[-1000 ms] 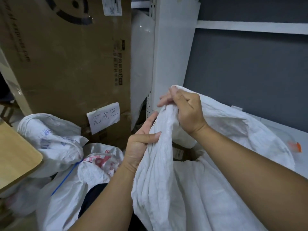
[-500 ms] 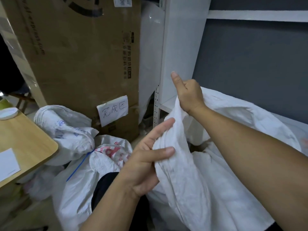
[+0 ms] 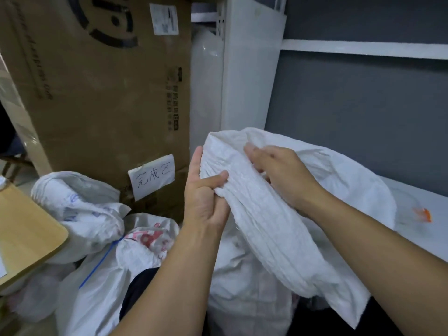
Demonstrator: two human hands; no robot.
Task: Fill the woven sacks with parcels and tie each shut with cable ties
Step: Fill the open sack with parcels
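At the far left I see the corner of a wooden table, and just beside it 2 filled woven sacks lie on the floor against a big cardboard box bearing a handwritten paper label, a blue cable tie running between them. In the middle my left hand pinches the gathered neck of the white woven sack, thumb pressed over the bunched fabric. Further right my right hand lies on that same sack with fingers curled into the folds, grasping it, above a white shelf.
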